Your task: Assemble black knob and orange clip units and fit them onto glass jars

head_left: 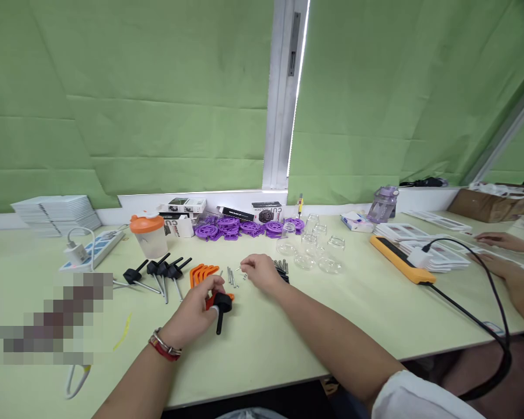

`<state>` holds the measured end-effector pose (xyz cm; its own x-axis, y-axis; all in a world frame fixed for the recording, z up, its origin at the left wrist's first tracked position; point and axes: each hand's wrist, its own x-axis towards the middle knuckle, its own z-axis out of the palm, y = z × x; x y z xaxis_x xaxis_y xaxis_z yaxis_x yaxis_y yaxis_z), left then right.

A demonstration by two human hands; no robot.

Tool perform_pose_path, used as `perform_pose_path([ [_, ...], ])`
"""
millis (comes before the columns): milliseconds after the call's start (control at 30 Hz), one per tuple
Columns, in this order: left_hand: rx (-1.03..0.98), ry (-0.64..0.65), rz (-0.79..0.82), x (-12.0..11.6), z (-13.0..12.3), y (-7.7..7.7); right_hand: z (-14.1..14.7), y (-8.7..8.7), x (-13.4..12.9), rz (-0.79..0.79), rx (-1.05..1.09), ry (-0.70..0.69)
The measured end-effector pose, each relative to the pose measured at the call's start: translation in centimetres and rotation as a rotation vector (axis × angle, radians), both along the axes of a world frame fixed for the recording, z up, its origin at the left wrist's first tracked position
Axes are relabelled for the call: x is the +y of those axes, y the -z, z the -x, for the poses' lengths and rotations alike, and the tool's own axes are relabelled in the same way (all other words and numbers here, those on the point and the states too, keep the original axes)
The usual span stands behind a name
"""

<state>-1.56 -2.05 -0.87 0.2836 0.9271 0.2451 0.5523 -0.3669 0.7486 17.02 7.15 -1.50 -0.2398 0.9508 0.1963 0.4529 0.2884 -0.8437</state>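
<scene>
My left hand (pixel 194 314) is closed round a black and orange part (pixel 222 301) with a short black rod pointing toward me. My right hand (pixel 262 272) has its fingertips pinched together over small metal pieces; what they hold is too small to name. Just left of those fingers lie silvery screws (pixel 232 277). Orange brackets (pixel 203 272) sit behind my left hand. Black clamp pieces with metal rods (pixel 161 271) lie to its left. Dark springs (pixel 283 266) are partly hidden behind my right hand.
Purple rings (pixel 229 227) and boxes (pixel 266 213) line the back. Clear glass-like cups (pixel 331 253) stand right of centre. An orange-lidded cup (pixel 150 235) is at left, an orange power strip (pixel 401 260) at right. Another person's hands (pixel 497 262) are at far right.
</scene>
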Motion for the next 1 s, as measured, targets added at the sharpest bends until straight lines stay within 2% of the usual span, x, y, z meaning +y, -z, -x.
perform_pose_path([
  [100,0.050,-0.173,-0.039,0.7,0.6,0.3,1.0,0.9,0.5,-0.214,-0.454,-0.061],
  [200,0.129,-0.323,-0.069,1.2,1.1,0.7,1.9,1.6,0.6,-0.281,-0.746,-0.084],
  [300,0.178,-0.430,-0.104,1.6,1.6,1.0,2.5,1.8,0.6,-0.345,-0.823,-0.072],
  [433,0.190,-0.556,-0.112,2.1,2.0,1.5,3.4,1.6,0.0,-0.431,-0.818,-0.089],
  [600,0.184,-0.595,-0.101,2.2,2.1,1.6,4.8,1.8,-0.9,-0.448,-0.883,-0.167],
  [733,0.163,-0.575,-0.111,2.1,2.0,1.6,4.7,1.5,-1.2,-0.422,-0.807,-0.186],
  [833,0.152,-0.551,-0.131,2.0,1.8,1.7,4.0,0.8,-1.8,-0.335,-0.559,-0.139],
  [900,0.136,-0.527,-0.146,1.8,1.4,1.7,3.7,0.7,-2.5,-0.140,-0.336,-0.138],
  [1000,0.124,-0.469,-0.155,1.5,0.7,1.8,3.2,1.1,-3.5,0.248,-0.039,-0.228],
])
